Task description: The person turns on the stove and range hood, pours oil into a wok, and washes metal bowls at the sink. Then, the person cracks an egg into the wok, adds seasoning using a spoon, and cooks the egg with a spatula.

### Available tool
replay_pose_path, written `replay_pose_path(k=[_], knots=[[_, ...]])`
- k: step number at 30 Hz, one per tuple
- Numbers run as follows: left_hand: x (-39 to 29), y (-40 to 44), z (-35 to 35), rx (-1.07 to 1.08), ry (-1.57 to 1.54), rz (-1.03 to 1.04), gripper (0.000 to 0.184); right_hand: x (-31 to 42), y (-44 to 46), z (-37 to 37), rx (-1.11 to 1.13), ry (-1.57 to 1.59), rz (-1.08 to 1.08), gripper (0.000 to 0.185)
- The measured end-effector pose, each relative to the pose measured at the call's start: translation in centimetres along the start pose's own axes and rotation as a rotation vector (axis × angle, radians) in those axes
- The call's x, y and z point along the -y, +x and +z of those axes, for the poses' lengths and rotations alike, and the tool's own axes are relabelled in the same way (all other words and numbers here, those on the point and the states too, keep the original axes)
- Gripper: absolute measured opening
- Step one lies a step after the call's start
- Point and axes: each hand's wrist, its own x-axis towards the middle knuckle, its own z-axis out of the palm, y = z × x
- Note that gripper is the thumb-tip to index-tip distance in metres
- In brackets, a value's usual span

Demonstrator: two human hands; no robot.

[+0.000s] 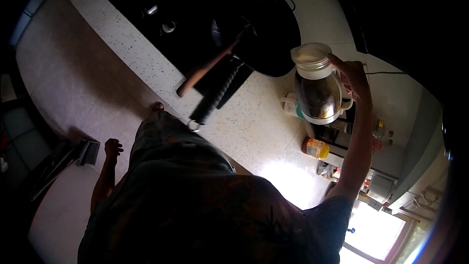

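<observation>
My right hand [354, 80] is closed at the handle of a jug [317, 95] with a white top and a dark, shiny body. The jug is held up near the rim of a black wok [281, 61]. A utensil with a wooden handle [202, 73] rests in the wok, and the wok's own black handle [215, 98] points toward my body. My left hand [113, 147] hangs low at my side, away from the counter, its fingers curled with nothing visible in them. The wok's inside is too dark to make out.
The wok stands on a black stove [132, 7] with two knobs, set in a speckled counter [249, 132]. Right of it are a jar with a yellow lid [315, 148], a white and green container [292, 107] and shelved items. Part of another pan shows at the top edge.
</observation>
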Motion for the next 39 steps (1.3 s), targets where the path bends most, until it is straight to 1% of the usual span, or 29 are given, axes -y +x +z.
replay_pose_path(k=[2, 4, 8, 16, 20, 22, 26, 28, 29, 31, 34, 39], knots=[[-0.1, -0.1, 0.1, 0.007, 0.003, 0.009, 0.022, 0.5, 0.0, 0.1, -0.005, -0.028, 0.019, 0.05], [-0.2, -0.1, 0.1, 0.004, 0.016, -0.001, 0.021, 0.8, 0.0, 0.1, 0.037, -0.031, 0.01, 0.052], [-0.4, -0.1, 0.1, 0.002, 0.03, 0.013, 0.021, 0.8, 0.4, 0.1, 0.045, -0.043, 0.015, 0.052], [-0.6, 0.3, -0.1, 0.01, 0.027, 0.015, 0.019, 0.4, 1.1, 0.0, 0.071, -0.058, -0.016, 0.043], [-0.6, 0.6, -0.1, 0.028, 0.005, -0.01, 0.019, 1.1, 0.8, 0.0, 0.051, -0.099, 0.002, 0.043], [-0.9, 0.3, 0.0, 0.006, 0.03, 0.011, 0.021, 1.0, 0.9, -0.1, 0.077, -0.1, -0.033, 0.044], [-1.0, 0.5, -0.1, 0.016, 0.04, -0.016, 0.022, 1.5, 0.7, 0.0, 0.075, -0.104, 0.0, 0.046], [-0.6, 0.2, -0.3, 0.036, 0.003, 0.066, 0.023, 1.4, 0.7, 0.0, 0.048, -0.167, -0.036, 0.048], [-0.8, 0.2, -0.2, 0.037, 0.005, 0.067, 0.023, 1.4, 0.7, 0.0, 0.047, -0.165, -0.033, 0.048], [-1.1, -0.1, -0.1, 0.004, 0.033, 0.013, 0.022, 1.6, 0.6, 0.1, 0.047, -0.155, -0.075, 0.05], [-1.1, -0.1, -0.2, 0.024, 0.022, -0.002, 0.022, 1.5, 1.1, -0.2, 0.048, -0.218, -0.015, 0.05], [-0.8, 0.0, -0.3, 0.033, 0.007, 0.001, 0.021, 1.2, 1.6, -0.6, 0.053, -0.156, -0.033, 0.048]])
